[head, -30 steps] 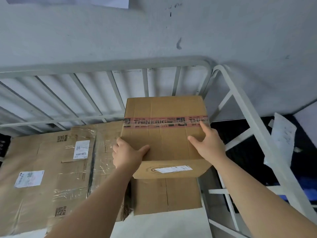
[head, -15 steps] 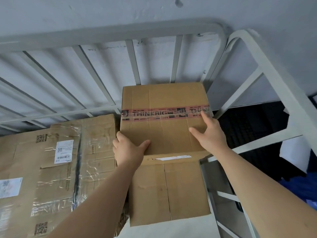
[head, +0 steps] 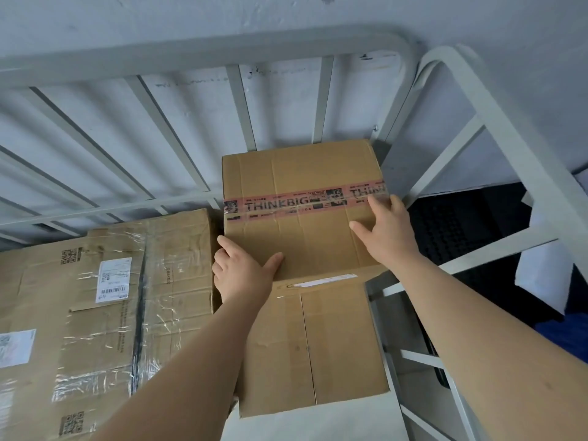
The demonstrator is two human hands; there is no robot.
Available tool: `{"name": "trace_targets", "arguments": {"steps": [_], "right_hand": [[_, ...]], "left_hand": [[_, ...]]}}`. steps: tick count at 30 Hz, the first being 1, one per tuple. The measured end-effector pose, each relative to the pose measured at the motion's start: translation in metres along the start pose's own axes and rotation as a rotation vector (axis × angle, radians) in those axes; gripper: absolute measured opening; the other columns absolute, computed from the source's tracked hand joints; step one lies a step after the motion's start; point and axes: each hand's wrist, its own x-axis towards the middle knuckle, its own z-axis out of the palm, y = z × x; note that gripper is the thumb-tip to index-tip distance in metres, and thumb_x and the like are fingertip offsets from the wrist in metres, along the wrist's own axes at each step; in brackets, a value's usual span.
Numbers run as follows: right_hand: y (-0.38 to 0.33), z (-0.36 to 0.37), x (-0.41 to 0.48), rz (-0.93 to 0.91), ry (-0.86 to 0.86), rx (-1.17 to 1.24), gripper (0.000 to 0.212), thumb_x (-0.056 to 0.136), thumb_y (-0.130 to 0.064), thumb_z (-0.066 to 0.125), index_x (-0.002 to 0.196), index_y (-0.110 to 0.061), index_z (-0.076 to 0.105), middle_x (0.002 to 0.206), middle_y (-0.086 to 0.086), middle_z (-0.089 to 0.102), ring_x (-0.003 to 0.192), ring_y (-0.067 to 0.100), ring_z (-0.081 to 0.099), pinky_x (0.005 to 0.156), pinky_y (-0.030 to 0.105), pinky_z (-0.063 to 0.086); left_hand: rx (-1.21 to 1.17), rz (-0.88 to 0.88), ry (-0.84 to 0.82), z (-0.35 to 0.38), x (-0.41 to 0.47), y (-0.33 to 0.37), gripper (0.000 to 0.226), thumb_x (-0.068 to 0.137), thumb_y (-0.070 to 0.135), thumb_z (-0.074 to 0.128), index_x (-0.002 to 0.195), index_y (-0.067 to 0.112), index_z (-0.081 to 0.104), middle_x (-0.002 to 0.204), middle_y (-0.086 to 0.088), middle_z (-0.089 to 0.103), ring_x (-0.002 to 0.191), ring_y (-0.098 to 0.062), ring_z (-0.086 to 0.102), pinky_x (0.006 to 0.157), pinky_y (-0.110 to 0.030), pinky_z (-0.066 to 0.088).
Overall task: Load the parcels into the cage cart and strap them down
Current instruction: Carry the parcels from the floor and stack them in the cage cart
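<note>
A cardboard parcel sealed with pink THINKBIG tape (head: 299, 186) sits on top of a plain cardboard parcel (head: 337, 345) in the far right corner of the cage cart (head: 203, 52). My left hand (head: 241, 272) grips the taped parcel's near left corner, thumb on top and fingers over the left side. My right hand (head: 385, 230) lies flat on the parcel's top by its right edge, fingertips on the tape. The taped parcel's back edge is close to the cart's rear bars.
A large parcel with clear tape and white labels (head: 105, 307) fills the cart's left side, beside the stack. The white side frame (head: 496, 128) stands right of the stack. Beyond the frame are a dark mat (head: 461, 224) and white paper (head: 541, 281).
The taped parcel has gone down and back onto the plain parcel, towards the far right corner. Both hands stayed on it, and my view has moved closer.
</note>
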Motion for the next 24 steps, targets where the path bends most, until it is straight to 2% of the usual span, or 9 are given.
{"name": "trace_targets", "arguments": {"steps": [2,5,10,15,18,22,24], "right_hand": [[-0.011,-0.008,-0.01,-0.076,0.082,-0.078,0.046,0.089,-0.035,0.061,0.126,-0.011,0.05,0.14,0.009,0.039,0.126,0.029,0.042,0.097,0.038,0.043],[-0.025,-0.023,-0.031,-0.144,0.097,-0.094,0.047,0.092,-0.029,0.058,0.13,-0.003,0.049,0.142,0.009,0.043,0.128,0.026,0.043,0.101,0.036,0.04],[-0.05,-0.062,-0.082,-0.202,0.138,-0.046,0.045,0.095,-0.026,0.054,0.134,-0.003,0.048,0.14,0.008,0.048,0.128,0.024,0.045,0.099,0.033,0.04],[-0.07,-0.118,-0.141,-0.232,0.223,-0.032,0.037,0.095,-0.027,0.055,0.123,-0.003,0.057,0.121,0.008,0.061,0.111,0.024,0.057,0.086,0.031,0.046],[-0.084,-0.152,-0.183,-0.236,0.272,-0.089,0.037,0.095,-0.029,0.053,0.123,-0.005,0.058,0.118,0.006,0.063,0.11,0.021,0.058,0.086,0.029,0.047],[-0.106,-0.192,-0.258,-0.171,0.377,-0.12,0.025,0.093,-0.023,0.057,0.109,-0.003,0.062,0.105,0.01,0.065,0.099,0.025,0.061,0.081,0.033,0.05],[-0.117,-0.209,-0.302,-0.141,0.405,-0.139,0.025,0.093,-0.023,0.057,0.11,-0.004,0.062,0.104,0.009,0.065,0.099,0.024,0.061,0.084,0.033,0.049]], "left_hand": [[0.106,0.043,0.023,-0.01,-0.003,0.003,0.111,0.082,0.057,0.064,0.151,0.004,-0.005,0.156,-0.016,0.016,0.143,-0.033,0.015,0.115,-0.043,0.015],[0.208,0.2,0.074,-0.031,-0.014,0.009,0.094,0.087,0.054,0.057,0.152,0.011,0.005,0.155,-0.011,0.024,0.143,-0.03,0.019,0.116,-0.042,0.015],[0.286,0.493,0.105,-0.074,-0.051,0.02,0.06,0.092,0.043,0.051,0.146,0.025,0.031,0.145,0.002,0.045,0.134,-0.022,0.037,0.113,-0.039,0.021],[0.318,0.678,0.094,-0.12,-0.102,0.029,0.055,0.094,0.045,0.046,0.144,0.027,0.034,0.14,0.004,0.05,0.131,-0.021,0.042,0.11,-0.039,0.029],[0.354,0.802,0.107,-0.15,-0.136,0.029,0.054,0.094,0.047,0.045,0.144,0.027,0.035,0.14,0.005,0.049,0.13,-0.021,0.041,0.11,-0.038,0.03],[0.385,0.961,0.098,-0.193,-0.189,0.021,0.052,0.093,0.048,0.045,0.14,0.026,0.041,0.138,0.005,0.051,0.128,-0.022,0.044,0.109,-0.04,0.03],[0.397,1.041,0.075,-0.212,-0.22,0.014,0.051,0.094,0.048,0.045,0.139,0.025,0.043,0.139,0.005,0.05,0.129,-0.022,0.042,0.11,-0.04,0.028]]}}
